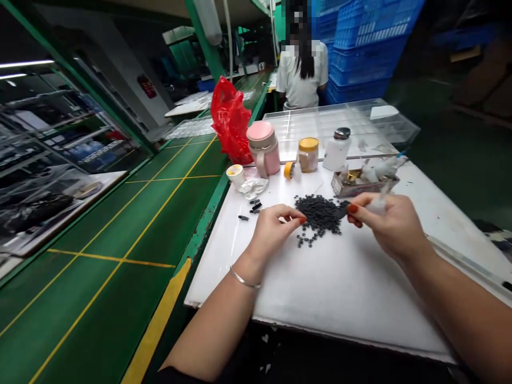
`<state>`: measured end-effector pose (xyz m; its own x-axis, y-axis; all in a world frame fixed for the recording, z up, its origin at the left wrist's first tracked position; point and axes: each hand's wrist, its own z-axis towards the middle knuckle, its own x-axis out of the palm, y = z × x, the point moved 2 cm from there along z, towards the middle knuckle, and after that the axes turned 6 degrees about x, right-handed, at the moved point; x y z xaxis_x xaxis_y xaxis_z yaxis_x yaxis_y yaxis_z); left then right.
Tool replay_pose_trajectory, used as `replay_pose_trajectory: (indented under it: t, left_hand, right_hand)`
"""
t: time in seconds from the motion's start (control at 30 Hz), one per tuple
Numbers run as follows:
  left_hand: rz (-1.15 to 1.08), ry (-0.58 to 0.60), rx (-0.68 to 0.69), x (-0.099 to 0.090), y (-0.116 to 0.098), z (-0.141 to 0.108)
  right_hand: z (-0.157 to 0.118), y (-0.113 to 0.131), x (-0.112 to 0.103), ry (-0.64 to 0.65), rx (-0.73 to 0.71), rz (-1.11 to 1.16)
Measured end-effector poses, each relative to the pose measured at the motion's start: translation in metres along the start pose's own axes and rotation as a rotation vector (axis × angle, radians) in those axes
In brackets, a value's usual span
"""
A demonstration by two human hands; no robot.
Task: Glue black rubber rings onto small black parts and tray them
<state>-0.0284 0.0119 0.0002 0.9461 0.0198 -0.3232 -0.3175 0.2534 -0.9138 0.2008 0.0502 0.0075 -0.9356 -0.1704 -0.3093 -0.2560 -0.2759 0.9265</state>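
A heap of small black ring-like parts (320, 213) lies on the white tabletop between my hands. My left hand (269, 230) is at the heap's left edge, thumb and fingertips pinched together; anything between them is too small to make out. On the right side, my right hand (394, 221) pinches a small black piece (342, 208) at its fingertips, over the heap's edge. The same hand also has a whitish translucent squeeze bottle (377, 206) tucked in it, partly hidden by the fingers. Several finished-looking black pieces (255, 206) lie left of the heap.
Behind the heap stand a pink mug (264, 149), a yellow-lidded jar (308, 156), a white bottle (336, 150), a tape roll (289, 170) and a cluttered small box (346, 186). A red bag (231, 122) is beside the green conveyor (152, 213). A person (302, 74) stands beyond.
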Motion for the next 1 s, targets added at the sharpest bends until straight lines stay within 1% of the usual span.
replay_pose_trajectory:
  t: [0.07,0.13,0.2,0.3,0.4,0.5,0.7,0.77,0.83,0.93,1.0]
  left_hand:
    - [0.176,0.108,0.033,0.008,0.001,-0.002]
    - [0.295,0.180,0.037,0.011,0.004,-0.002]
    - [0.382,0.188,0.034,0.009,0.007,-0.001]
    - [0.475,0.167,0.017,0.000,0.012,0.001]
    - [0.518,0.228,-0.018,-0.005,0.016,0.001]
    - [0.517,0.306,-0.049,-0.003,0.018,-0.001]
    - [0.536,0.347,-0.051,0.003,0.017,-0.004]
    - [0.477,0.345,-0.063,0.004,0.014,-0.004]
    - [0.328,0.332,-0.099,0.004,0.012,-0.003]
    - [-0.019,0.271,-0.186,0.004,0.005,-0.002]
    - [-0.235,0.226,-0.217,0.005,0.000,-0.003]
  right_hand:
    - [0.002,0.008,0.006,0.037,0.022,-0.007]
    - [0.000,0.014,0.008,0.074,0.019,-0.027]
    - [-0.003,0.016,0.009,0.097,-0.004,-0.052]
    - [-0.005,0.017,0.009,0.105,-0.039,-0.104]
    - [-0.005,0.018,0.010,0.098,-0.063,-0.168]
    - [-0.004,0.021,0.010,0.091,-0.068,-0.207]
    - [-0.005,0.020,0.011,0.099,-0.065,-0.240]
    - [-0.005,0.019,0.011,0.106,-0.061,-0.241]
    - [-0.005,0.019,0.011,0.113,-0.056,-0.234]
    - [-0.005,0.020,0.013,0.141,-0.041,-0.188]
    - [-0.006,0.019,0.015,0.184,-0.025,-0.117]
